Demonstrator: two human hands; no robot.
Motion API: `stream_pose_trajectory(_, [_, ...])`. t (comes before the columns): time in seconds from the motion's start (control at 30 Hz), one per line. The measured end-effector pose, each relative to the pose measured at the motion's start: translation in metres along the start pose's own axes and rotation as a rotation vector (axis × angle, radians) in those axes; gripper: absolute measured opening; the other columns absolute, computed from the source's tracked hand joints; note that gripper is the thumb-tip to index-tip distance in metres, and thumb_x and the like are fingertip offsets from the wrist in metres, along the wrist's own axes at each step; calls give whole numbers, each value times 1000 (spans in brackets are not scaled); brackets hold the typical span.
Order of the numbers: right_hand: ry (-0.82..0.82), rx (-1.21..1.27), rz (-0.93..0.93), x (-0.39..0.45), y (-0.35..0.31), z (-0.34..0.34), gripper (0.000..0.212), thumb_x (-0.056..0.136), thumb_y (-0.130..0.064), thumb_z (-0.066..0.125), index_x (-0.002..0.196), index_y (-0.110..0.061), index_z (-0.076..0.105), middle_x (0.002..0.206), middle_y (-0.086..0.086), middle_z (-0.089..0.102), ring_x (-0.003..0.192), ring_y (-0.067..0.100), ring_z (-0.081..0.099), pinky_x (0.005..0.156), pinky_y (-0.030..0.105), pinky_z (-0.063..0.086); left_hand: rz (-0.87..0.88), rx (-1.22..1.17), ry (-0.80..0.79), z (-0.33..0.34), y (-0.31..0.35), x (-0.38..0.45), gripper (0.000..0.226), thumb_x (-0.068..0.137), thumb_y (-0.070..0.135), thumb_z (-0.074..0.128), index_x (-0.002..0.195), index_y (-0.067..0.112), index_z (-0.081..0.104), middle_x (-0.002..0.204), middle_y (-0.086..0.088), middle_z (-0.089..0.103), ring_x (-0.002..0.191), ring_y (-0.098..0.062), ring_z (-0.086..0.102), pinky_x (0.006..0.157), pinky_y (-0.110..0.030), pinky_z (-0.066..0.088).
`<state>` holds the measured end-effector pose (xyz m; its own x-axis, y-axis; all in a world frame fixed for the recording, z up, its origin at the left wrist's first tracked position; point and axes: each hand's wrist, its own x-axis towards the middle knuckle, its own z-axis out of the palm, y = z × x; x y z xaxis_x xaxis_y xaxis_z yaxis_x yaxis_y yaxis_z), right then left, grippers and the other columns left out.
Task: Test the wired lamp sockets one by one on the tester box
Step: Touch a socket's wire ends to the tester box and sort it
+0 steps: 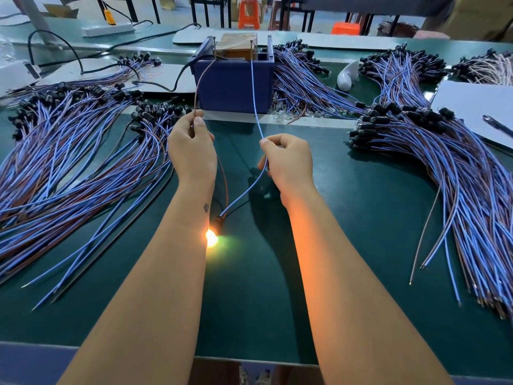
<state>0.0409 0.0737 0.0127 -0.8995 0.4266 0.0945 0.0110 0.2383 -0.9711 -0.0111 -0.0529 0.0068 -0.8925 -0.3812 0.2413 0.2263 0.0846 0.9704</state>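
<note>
A blue tester box point(234, 84) stands at the back centre of the green table, with two upright metal pins on top. My left hand point(191, 147) pinches a brown wire point(200, 81) that reaches up to the left pin. My right hand point(287, 159) pinches a blue wire point(254, 95) that reaches the right pin. Both wires run down to one black lamp socket point(220, 222) hanging between my forearms, and its bulb point(211, 237) glows bright orange.
Large heaps of wired sockets lie on the left point(69, 151) and right point(433, 162), with more behind the box point(302, 79). A white sheet point(477, 107) with a pen sits far right. A black cable point(172, 84) and a white power strip point(108, 30) are at the back left.
</note>
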Motion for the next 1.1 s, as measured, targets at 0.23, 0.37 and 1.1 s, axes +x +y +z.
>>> stream_pose_trajectory(0.23, [24, 31, -5, -1, -1, 1, 15, 92, -18, 57, 80, -17, 66, 46, -5, 59, 49, 7, 50, 59, 29, 44, -44, -10, -24, -3, 6, -4, 20, 103, 17, 44, 105, 20, 63, 65, 7, 58, 53, 2, 50, 57, -14, 42])
stream_pose_trajectory(0.37, [57, 81, -60, -3, -3, -1, 12, 91, -18, 61, 81, -16, 67, 44, -10, 53, 47, 4, 50, 57, 22, 42, -218, -127, -320, -1, 14, -17, 19, 101, 11, 50, 95, 15, 68, 70, 1, 63, 51, -2, 53, 54, -16, 49])
stream_pose_trajectory(1.1, [272, -702, -301, -15, -11, -4, 25, 99, -40, 49, 87, -22, 62, 69, -6, 48, 69, 24, 45, 47, 28, 18, -442, -626, -412, -13, 31, -20, 47, 103, 33, 43, 63, 17, 63, 60, -1, 61, 54, -12, 57, 54, -22, 49])
